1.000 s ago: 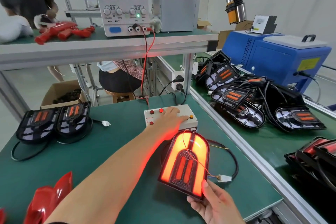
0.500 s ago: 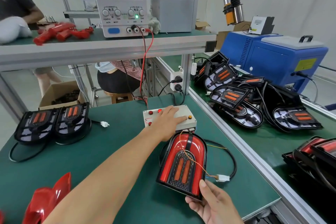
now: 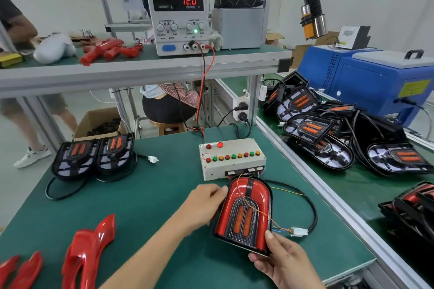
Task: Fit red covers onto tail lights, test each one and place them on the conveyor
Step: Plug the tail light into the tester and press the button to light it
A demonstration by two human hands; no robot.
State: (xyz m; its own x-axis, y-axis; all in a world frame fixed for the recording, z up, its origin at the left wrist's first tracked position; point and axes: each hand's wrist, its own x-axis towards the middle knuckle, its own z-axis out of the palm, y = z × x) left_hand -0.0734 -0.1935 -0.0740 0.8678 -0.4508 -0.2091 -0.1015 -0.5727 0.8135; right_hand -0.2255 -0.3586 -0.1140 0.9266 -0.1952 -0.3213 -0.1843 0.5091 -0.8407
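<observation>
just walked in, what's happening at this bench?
A person is testing tail lights. Both hands are on one red-covered tail light: the right hand grips its near corner, the left hand holds its left edge. It is unlit and wired to the test box behind it. The power supply reads 12.0 V. Two uncovered lights and loose red covers wait on the left.

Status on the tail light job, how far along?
Done: red cover is on the tail light. In hand: both hands hold it, unlit, beside the test box. Left: conveyor placement, plus two uncovered lights and loose red covers.
</observation>
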